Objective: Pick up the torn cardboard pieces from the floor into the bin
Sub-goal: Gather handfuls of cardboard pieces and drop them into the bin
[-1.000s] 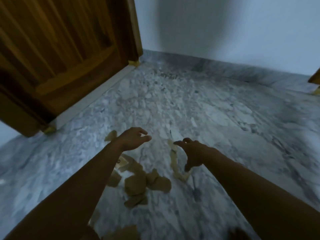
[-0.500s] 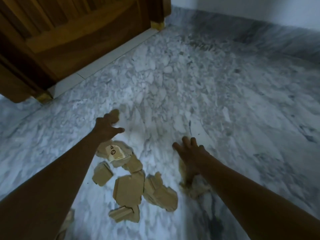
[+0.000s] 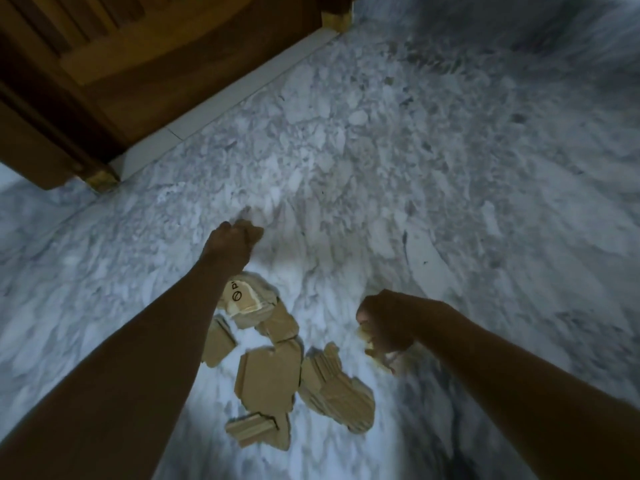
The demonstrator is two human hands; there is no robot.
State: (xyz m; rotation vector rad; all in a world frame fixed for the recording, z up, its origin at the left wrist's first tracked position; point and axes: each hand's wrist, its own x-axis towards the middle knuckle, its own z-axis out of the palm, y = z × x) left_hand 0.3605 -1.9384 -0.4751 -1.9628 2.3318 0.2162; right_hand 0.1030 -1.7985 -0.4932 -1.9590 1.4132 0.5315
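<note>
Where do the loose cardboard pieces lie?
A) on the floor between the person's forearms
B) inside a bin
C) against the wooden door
A: the cardboard pieces lie on the marble floor between the left forearm and right forearm, clear of the door.

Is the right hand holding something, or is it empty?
Holding. The right hand has its fingers curled round a pale cardboard strip, whose ends stick out below the fist.

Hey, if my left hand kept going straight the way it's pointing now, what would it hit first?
Probably only bare marble floor. The left hand, gripping a small cardboard scrap, points away towards the wooden door frame's foot, which seems far off and slightly left of that line; depth is unclear.
</note>
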